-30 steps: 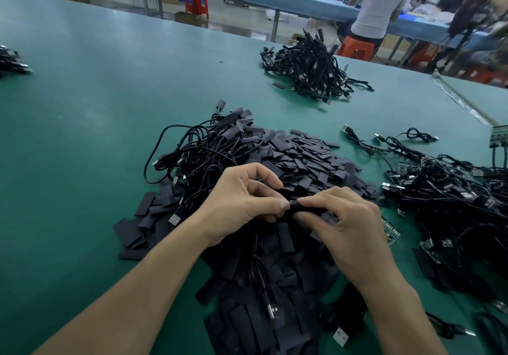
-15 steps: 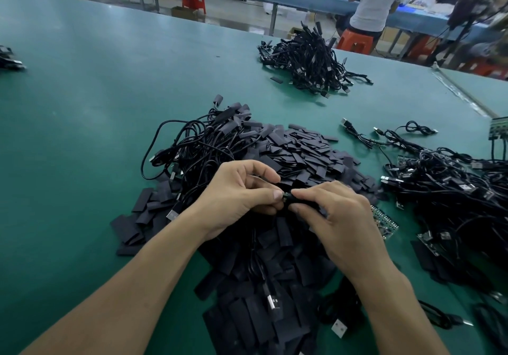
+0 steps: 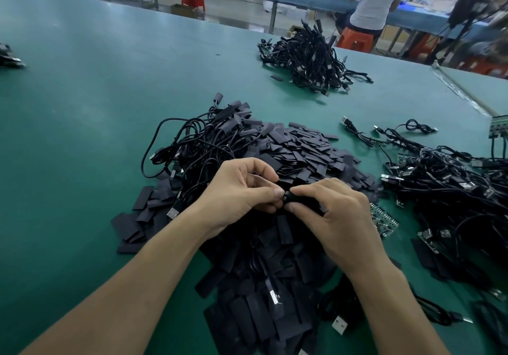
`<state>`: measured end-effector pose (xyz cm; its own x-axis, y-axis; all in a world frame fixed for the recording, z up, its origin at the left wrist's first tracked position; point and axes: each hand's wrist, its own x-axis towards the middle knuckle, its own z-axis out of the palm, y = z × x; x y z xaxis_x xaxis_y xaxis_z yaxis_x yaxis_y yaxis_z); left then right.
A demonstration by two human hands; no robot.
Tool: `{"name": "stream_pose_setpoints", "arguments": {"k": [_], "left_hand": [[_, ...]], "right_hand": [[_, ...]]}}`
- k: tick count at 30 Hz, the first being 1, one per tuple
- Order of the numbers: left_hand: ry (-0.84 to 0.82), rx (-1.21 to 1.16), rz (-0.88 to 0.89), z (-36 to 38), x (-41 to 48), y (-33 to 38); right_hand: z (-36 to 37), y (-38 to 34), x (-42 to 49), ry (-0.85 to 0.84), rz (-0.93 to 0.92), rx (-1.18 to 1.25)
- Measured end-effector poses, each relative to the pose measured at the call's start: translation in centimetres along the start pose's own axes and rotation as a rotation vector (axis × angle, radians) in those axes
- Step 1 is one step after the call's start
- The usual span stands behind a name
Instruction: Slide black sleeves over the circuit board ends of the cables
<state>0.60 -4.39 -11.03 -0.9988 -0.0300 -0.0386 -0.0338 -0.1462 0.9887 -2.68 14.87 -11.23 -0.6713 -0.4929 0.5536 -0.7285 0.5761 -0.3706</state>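
Barely shifted, left hand (image 3: 242,190) pinching cable end (image 3: 286,193), right hand (image 3: 338,217) gripping matte black sleeve (image 3: 302,200)

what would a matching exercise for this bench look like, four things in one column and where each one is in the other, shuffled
Things
1. held black sleeve
2. loose sleeve pile
3. bare circuit board
4. far cable bundle

Places
a. near the far edge of the green table
b. pinched between the left hand and the right hand
c. flat on the table, just right of the right hand
d. spread under and beyond both hands

Pairs: 1-b, 2-d, 3-c, 4-a
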Motion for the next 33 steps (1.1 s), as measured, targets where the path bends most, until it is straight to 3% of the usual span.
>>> {"name": "stream_pose_setpoints", "arguments": {"k": [33], "left_hand": [[-0.048, 0.078, 0.017, 0.23, -0.44, 0.43]], "right_hand": [[-0.11, 0.27, 0.07, 0.046, 0.017, 0.184]]}}
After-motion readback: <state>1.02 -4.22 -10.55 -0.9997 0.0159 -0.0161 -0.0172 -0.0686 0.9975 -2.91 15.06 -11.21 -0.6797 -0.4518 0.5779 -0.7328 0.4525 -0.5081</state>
